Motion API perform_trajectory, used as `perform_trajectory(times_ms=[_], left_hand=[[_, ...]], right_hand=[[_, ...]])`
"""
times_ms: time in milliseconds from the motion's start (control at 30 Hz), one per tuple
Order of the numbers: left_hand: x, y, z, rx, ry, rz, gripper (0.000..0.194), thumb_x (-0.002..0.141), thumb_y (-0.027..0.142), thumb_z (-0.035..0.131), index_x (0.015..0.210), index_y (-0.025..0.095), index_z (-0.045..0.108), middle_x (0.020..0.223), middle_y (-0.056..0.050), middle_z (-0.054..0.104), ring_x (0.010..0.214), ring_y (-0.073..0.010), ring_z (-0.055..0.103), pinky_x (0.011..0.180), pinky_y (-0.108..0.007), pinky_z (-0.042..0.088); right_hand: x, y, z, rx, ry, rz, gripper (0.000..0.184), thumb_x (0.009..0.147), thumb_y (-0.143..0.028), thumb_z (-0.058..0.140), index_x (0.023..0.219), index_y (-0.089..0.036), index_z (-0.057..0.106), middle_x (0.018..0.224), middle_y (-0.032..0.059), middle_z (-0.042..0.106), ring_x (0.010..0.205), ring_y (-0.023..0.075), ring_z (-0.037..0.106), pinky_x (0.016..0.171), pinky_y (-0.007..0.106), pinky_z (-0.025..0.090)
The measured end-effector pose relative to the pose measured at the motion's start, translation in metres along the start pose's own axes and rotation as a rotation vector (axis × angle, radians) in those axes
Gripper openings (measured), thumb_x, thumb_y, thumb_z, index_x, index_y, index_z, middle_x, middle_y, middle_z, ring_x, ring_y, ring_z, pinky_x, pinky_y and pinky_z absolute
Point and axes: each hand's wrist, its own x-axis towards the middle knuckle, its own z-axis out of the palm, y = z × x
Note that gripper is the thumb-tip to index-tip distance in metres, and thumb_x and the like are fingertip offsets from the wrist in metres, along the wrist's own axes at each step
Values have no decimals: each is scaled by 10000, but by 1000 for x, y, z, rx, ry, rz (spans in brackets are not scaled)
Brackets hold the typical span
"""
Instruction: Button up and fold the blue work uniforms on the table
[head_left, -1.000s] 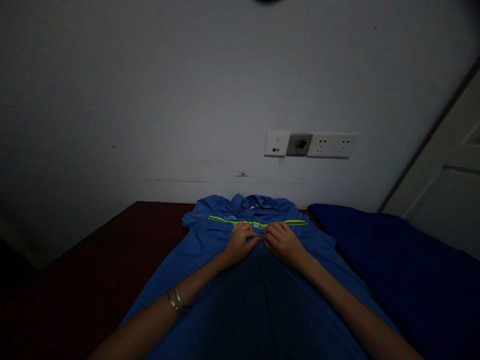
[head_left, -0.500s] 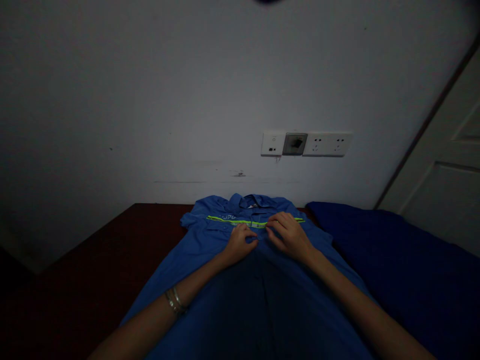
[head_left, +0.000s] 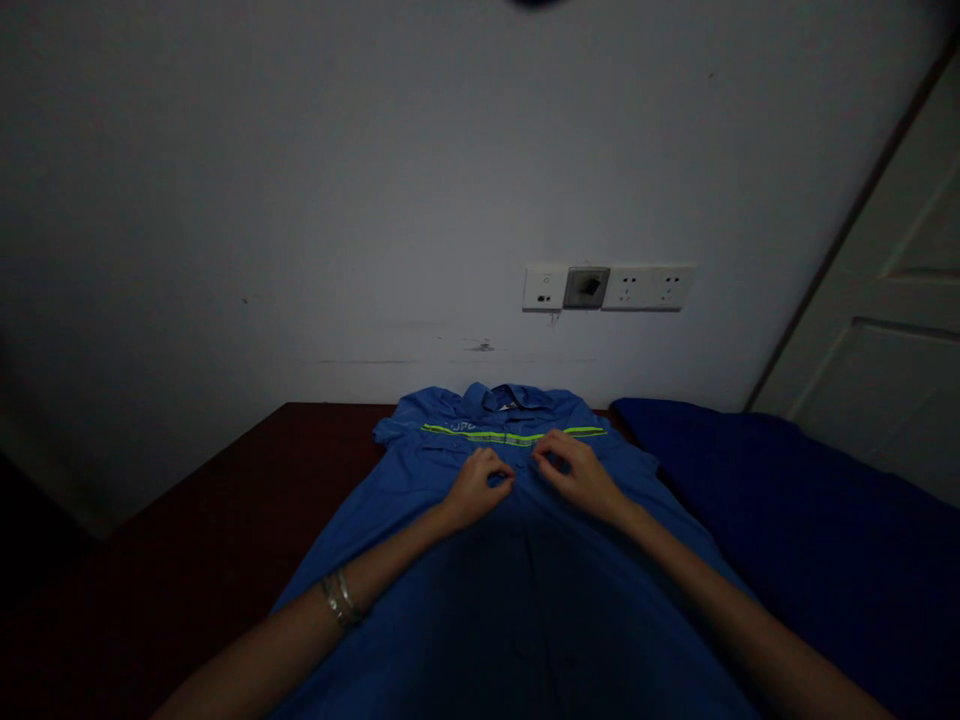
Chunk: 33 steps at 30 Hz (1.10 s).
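Note:
A blue work shirt (head_left: 420, 520) with a yellow-green reflective stripe across the chest lies flat, collar towards the wall, on a dark red-brown table (head_left: 225, 500). My left hand (head_left: 474, 485), bracelets on its wrist, pinches the shirt's front placket just below the stripe. My right hand (head_left: 577, 475) pinches the facing edge of the placket a few centimetres to the right. Both hands have curled fingers closed on the fabric.
A dark blue cloth (head_left: 787, 520) lies on the right of the table beside the shirt. A white socket and switch strip (head_left: 607, 288) is on the wall behind. A white door (head_left: 885, 330) stands at the right.
My right hand drew back from the stripe to just below it; my left hand stayed on the placket. The view shifted slightly.

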Motion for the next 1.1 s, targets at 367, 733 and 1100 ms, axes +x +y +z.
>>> perform_trajectory(times_ms=[367,733,1100], left_hand=[[-37,8,-1,-57,-237,92,103,727,137,602,767,164,692,751,-26,652,756,-135,564,726,-237,415],[-51,8,2,30,-214,64,178,722,222,637,884,184,700,856,-45,625,851,-168,544,787,-283,404],[-58,9,5,173,-194,127,189,793,211,563,940,191,679,887,-47,600,881,-169,515,801,-289,386]], right_hand=[[-34,-30,11,-203,-306,243,160,769,-182,477,758,-179,637,778,30,628,707,131,565,630,215,372],[-53,-58,28,-475,-325,350,207,749,-333,550,783,-163,662,856,102,653,810,206,612,654,262,413],[-59,-76,39,-675,-335,317,242,819,-247,466,796,-133,677,853,142,641,809,225,618,614,273,451]])
